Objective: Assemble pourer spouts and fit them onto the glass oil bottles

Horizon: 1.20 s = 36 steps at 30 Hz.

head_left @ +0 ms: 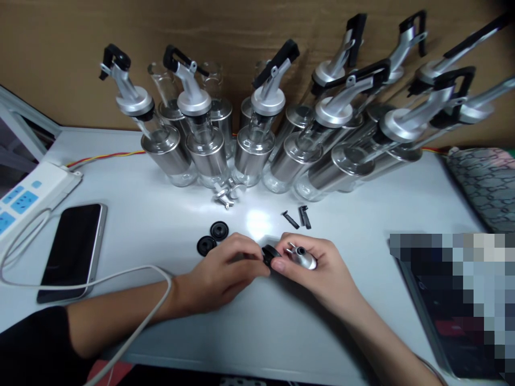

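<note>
In front of me, my left hand (231, 268) is closed with its fingertips on a black round stopper (270, 254). My right hand (325, 273) pinches the other side of that stopper between thumb and finger. A silver pourer spout (304, 259) also sits in my right hand, its narrow end pointing up and away. Two black round stoppers (219, 230) lie flat just beyond my left hand. Past my right hand are two small black levers (304, 217). Loose silver spouts (226, 194) lie in a small heap near the bottles.
Several glass bottles with steel bands (207, 155) and silver pourers stand along the back. A phone (72, 252) and a white power strip (38, 190) are at left. A white cable (120, 274) crosses over my left forearm. A dark, partly pixelated device (434, 311) lies at right.
</note>
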### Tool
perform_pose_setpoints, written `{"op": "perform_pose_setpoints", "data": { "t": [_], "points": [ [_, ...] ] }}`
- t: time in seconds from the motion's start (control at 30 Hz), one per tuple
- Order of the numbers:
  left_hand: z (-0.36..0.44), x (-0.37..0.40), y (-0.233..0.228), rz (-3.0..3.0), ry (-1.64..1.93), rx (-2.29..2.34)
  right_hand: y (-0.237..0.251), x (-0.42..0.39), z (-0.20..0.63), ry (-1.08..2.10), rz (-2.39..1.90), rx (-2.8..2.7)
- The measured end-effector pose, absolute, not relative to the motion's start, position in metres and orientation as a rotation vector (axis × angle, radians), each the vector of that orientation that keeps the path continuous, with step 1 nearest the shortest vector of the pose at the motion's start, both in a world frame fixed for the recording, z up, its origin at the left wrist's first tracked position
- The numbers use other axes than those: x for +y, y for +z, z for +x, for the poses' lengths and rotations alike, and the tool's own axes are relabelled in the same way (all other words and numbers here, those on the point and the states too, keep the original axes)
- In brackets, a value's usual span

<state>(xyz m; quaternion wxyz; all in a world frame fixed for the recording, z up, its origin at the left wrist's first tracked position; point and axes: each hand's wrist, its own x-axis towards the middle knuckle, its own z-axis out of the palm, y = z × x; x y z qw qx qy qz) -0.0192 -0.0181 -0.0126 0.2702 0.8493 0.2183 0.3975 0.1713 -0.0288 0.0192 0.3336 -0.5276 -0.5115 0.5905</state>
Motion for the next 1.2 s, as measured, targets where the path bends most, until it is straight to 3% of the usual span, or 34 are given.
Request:
{"op": "perform_pose_setpoints", "data": {
  "t": [0.53,1.2],
  "points": [
    [-0.019,-0.018,-0.012,2.165,1.091,0.611,0.004,-0.033,0.173,1.318,-1.306,-1.243],
    [-0.020,-0.018,-0.010,2.122,1.102,0.677,0.009,-0.031,0.171,1.476,-1.408,-1.323]
  ]
}}
